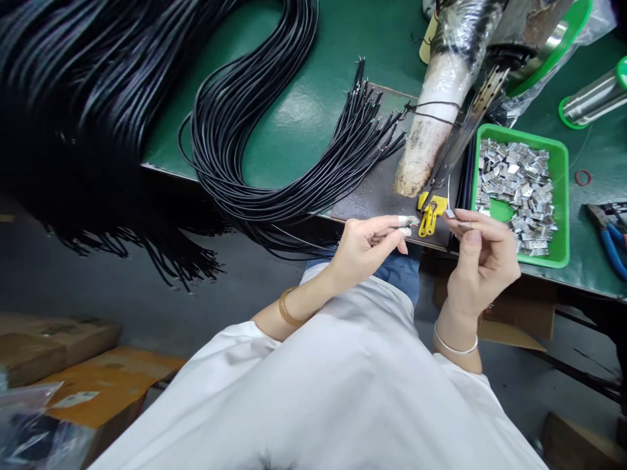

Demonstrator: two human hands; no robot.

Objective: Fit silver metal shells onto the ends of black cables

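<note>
My left hand [362, 251] is closed in a pinch, its fingertips wrapped in white covers. Between them sits a cable end [414, 222] with tiny coloured wires showing. My right hand [482, 261] pinches a small silvery metal connector [450, 214] between thumb and fingers. Between the hands, at the bench edge, stands a yellow clip-like holder [431, 212], apart from both. A dark, thin tool tip [434, 186], which looks like a soldering iron, points down at it. A thin pale strand [449, 189], possibly solder, rises above the connector.
A green tray [563, 196] of metal connectors lies right of the holder. Black cables [274, 196] curve over the bench at left. A plastic-wrapped tube [431, 117] leans above the holder. Blue-handled pliers [612, 241] and a spool [595, 98] lie far right. Cardboard boxes [108, 372] stand below.
</note>
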